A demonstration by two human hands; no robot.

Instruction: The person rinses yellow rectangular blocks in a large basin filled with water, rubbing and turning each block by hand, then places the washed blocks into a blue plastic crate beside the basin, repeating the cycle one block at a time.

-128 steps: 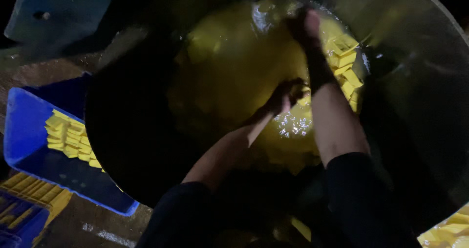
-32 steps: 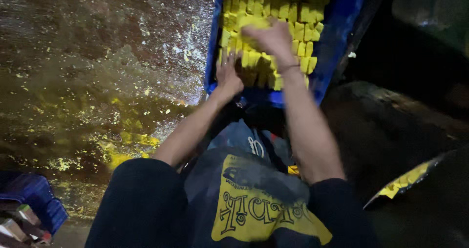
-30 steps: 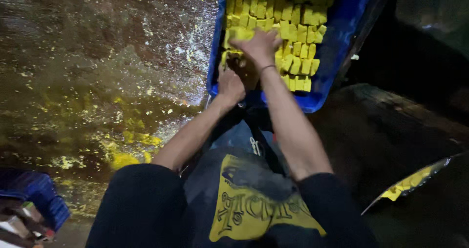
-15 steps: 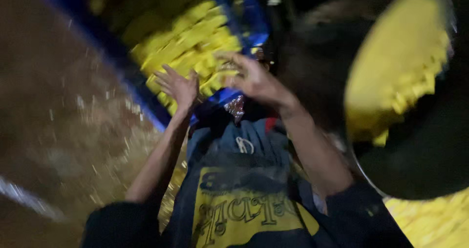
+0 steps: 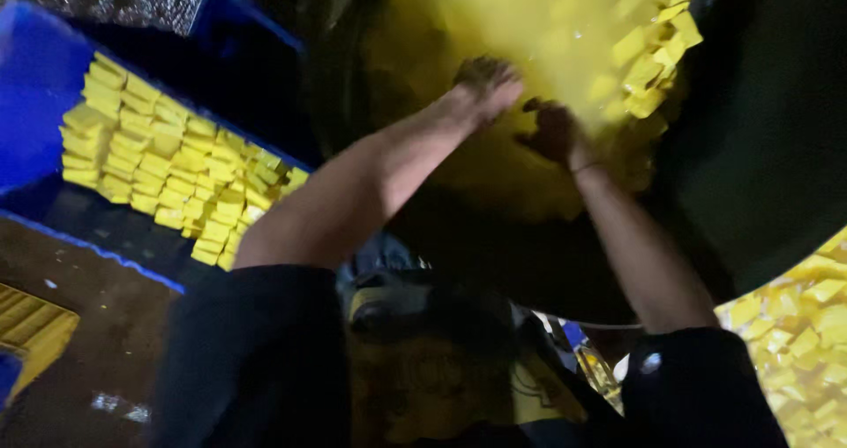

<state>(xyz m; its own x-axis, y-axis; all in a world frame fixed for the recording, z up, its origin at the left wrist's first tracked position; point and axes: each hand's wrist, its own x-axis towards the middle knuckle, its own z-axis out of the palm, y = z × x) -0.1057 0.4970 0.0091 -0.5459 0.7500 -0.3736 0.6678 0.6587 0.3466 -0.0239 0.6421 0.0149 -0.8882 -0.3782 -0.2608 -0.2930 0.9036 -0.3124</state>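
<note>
A single head-worn camera looks steeply down along the person's own forearms, close to the work. It faces a large dark round basin filling the upper right of the view, with a blue plastic crate at the left edge and the wearer's dark apron directly below.

The crate was blue plastic, smooth with a dull sheen. The stacked blocks in it looked matt yellow and soft-edged. The big basin was dark and smooth, its liquid yellow, cloudy and wet-glossy. The apron looked like slick yellow-printed plastic sheet; the sleeves were matt black cloth.
</note>
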